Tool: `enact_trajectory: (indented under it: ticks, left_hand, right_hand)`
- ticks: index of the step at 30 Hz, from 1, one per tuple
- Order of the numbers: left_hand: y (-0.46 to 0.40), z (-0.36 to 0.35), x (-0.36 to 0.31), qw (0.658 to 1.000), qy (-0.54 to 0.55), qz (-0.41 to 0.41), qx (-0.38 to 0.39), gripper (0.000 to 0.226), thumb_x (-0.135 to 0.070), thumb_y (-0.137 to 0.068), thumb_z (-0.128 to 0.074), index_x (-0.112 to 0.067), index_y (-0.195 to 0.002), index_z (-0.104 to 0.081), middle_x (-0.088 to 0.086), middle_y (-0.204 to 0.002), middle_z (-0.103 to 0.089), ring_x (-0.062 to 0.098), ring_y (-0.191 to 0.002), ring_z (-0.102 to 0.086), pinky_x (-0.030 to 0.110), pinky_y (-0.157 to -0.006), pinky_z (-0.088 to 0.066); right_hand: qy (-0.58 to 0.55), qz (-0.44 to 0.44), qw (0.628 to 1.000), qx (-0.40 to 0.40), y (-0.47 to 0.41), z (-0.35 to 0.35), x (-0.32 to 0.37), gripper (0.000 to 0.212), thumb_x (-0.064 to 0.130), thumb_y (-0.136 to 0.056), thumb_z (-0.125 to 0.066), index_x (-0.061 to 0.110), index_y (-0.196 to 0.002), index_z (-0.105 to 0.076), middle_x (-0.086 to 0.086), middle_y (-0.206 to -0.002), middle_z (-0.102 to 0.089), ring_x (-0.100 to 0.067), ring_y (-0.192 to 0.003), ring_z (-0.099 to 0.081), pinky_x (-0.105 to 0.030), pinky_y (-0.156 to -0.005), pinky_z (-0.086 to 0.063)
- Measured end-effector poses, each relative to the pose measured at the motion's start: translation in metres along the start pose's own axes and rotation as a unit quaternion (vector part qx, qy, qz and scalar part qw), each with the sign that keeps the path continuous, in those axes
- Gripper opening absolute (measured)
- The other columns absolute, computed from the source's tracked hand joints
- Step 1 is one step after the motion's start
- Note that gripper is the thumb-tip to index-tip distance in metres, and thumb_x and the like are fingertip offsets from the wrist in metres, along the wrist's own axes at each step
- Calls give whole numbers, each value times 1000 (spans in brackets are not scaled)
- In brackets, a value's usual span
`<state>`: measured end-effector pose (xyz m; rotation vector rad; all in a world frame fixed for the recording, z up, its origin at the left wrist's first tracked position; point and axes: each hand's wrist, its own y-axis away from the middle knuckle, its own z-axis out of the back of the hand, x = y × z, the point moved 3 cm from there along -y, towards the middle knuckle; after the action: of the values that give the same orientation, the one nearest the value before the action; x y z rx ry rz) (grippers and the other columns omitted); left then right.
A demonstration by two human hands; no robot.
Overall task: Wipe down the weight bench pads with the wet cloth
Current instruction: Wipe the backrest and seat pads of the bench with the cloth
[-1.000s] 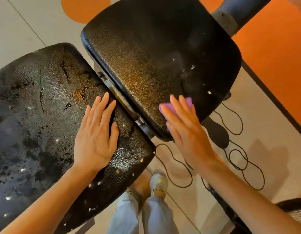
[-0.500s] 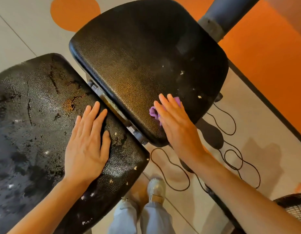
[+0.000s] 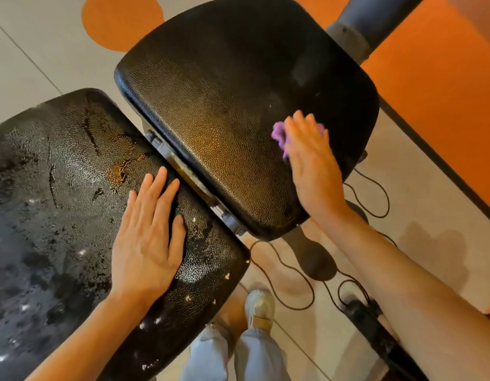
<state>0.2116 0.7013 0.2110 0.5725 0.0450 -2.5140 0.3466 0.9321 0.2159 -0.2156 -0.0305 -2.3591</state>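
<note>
Two black textured bench pads fill the view. The seat pad (image 3: 224,100) lies at the upper centre, fairly smooth, with a few pale specks. The worn back pad (image 3: 51,215) at the left is cracked, flaking and wet-looking. My right hand (image 3: 311,163) presses a purple cloth (image 3: 279,134) flat onto the right part of the seat pad; only the cloth's edges show past my fingers. My left hand (image 3: 147,240) rests flat, fingers together, on the back pad near the gap between the pads, holding nothing.
A metal hinge bracket (image 3: 188,174) runs between the pads. A grey padded post (image 3: 367,20) rises at the top right. Black cables (image 3: 293,281) loop on the tiled floor beside the orange floor area (image 3: 444,105). My shoes (image 3: 259,306) stand below the pads.
My right hand has slid the cloth up and to the right across the seat pad, away from its near corner. My left hand stays pressed on the back pad.
</note>
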Motion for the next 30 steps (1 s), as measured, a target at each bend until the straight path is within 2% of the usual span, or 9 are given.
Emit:
enact_trajectory:
  ticks: [3,6,9,14,18,20,23,26,30]
  left_hand:
    - [0,1,-1,1000,8,-4,6,54,-31,-101,-36,-13,-152,-34,1,-164,-20,17,-154,-8,33,-126,-2]
    - [0,3,-2,1000,21,-7,14,54,-33,-101,-35,-14,-152,-34,-1,-164,-19,17,-154,-7,34,-126,-1]
    - [-1,7,-8,999,29,-26,21,55,-33,-101,-36,-15,-153,-33,-1,-165,-18,16,-154,-5,33,-126,1]
    - [-11,-8,-40,989,11,-134,65,55,-32,-101,-37,-15,-153,-32,1,-164,-19,16,-154,-7,29,-125,3]
    - [-10,-23,-51,981,20,-162,106,56,-35,-101,-34,-15,-153,-33,0,-165,-19,16,-154,-11,31,-125,1]
    - [-9,-24,-50,980,29,-162,110,56,-35,-101,-34,-16,-154,-32,-1,-165,-18,15,-154,-11,31,-126,0]
    - [-9,-23,-51,981,37,-160,101,56,-33,-100,-36,-16,-153,-33,-2,-165,-19,15,-153,-12,32,-126,-2]
    - [-8,-24,-51,982,39,-157,99,56,-31,-99,-39,-15,-153,-33,-2,-165,-20,15,-153,-14,33,-126,-4]
    - [-8,-22,-53,982,42,-150,105,56,-31,-99,-40,-16,-152,-34,-3,-164,-20,14,-153,-15,35,-126,-8]
  right_hand:
    - [-51,-123,991,-28,16,-2,21,50,7,-93,-51,11,-141,-37,-13,-150,-33,-28,-142,-24,-46,-116,-24]
    - [-86,-24,996,21,85,1,55,47,10,-95,-44,13,-142,-39,-8,-151,-31,-24,-144,-19,-44,-118,-20]
    - [-63,60,995,41,67,8,26,46,8,-94,-42,13,-140,-40,-8,-147,-38,-25,-141,-27,-46,-116,-26]
    - [-71,-183,979,-49,9,3,-14,48,6,-95,-44,13,-142,-36,-12,-151,-31,-27,-143,-21,-49,-117,-22]
    - [-119,-66,990,-24,97,-2,55,47,12,-94,-53,16,-140,-41,-9,-149,-36,-26,-143,-24,-46,-116,-23]
    - [-102,-1,995,-4,92,1,40,47,12,-93,-51,15,-139,-43,-8,-148,-38,-26,-142,-26,-46,-116,-24]
    - [-62,-113,991,-33,19,1,-28,46,10,-93,-43,12,-139,-41,-11,-149,-35,-29,-142,-24,-50,-117,-21]
    - [-132,-232,960,-84,4,0,-41,42,15,-98,-41,13,-140,-40,-10,-151,-31,-27,-144,-19,-49,-117,-19]
    - [-192,-106,975,-48,89,3,27,48,35,-96,-46,17,-141,-40,-6,-151,-33,-22,-145,-18,-41,-119,-16]
